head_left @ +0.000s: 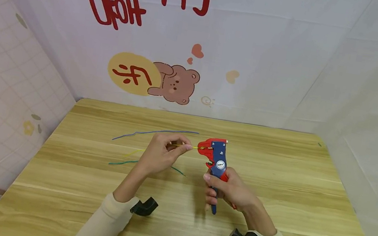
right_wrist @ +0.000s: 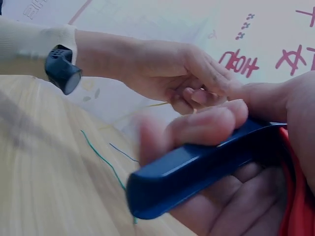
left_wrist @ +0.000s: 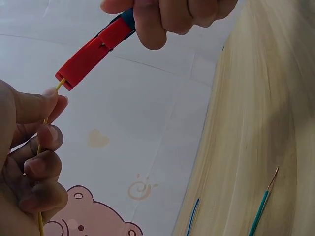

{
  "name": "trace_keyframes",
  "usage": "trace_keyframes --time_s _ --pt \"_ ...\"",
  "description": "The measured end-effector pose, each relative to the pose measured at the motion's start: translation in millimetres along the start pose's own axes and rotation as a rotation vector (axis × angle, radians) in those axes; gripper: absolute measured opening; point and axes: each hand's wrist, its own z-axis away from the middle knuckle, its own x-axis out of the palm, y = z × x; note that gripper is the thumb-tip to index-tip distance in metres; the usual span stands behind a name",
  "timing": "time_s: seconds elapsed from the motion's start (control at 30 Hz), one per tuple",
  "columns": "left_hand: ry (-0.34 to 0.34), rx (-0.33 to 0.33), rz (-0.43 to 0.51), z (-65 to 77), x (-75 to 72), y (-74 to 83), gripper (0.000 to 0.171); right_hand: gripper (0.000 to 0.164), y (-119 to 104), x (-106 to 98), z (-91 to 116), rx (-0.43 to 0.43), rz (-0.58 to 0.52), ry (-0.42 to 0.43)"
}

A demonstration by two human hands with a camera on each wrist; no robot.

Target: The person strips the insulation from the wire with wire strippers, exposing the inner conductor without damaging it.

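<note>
My left hand [head_left: 165, 151] pinches a thin yellow wire [left_wrist: 46, 119] between thumb and fingers, its tail running back through the palm. The wire's front end enters the red jaws of a wire stripper [head_left: 221, 155], which has a blue and red body. Around the stripper's handles curl the fingers of my right hand [head_left: 233, 190], holding the tool up over the table with its head upward. In the right wrist view the blue handle [right_wrist: 197, 167] fills the foreground, and my left hand shows behind it.
On the wooden table [head_left: 292, 190] lie a blue wire [head_left: 157, 132] toward the back and a green wire [head_left: 120, 163] nearer, partly behind my left hand. One green end shows bare copper [left_wrist: 273, 177]. A printed white cloth [head_left: 274, 65] hangs behind the table.
</note>
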Motion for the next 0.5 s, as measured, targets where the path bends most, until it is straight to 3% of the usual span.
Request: trace_keyframes --time_s 0.13,0.5 --pt "-0.009 -0.011 -0.036 -0.5 -4.1 -0.9 0.012 0.018 4 5 -4 -0.019 0.003 0.025" --pt "-0.046 -0.047 -0.155 -1.1 -12.6 -7.1 0.009 0.029 18 17 -16 0.035 0.016 0.218"
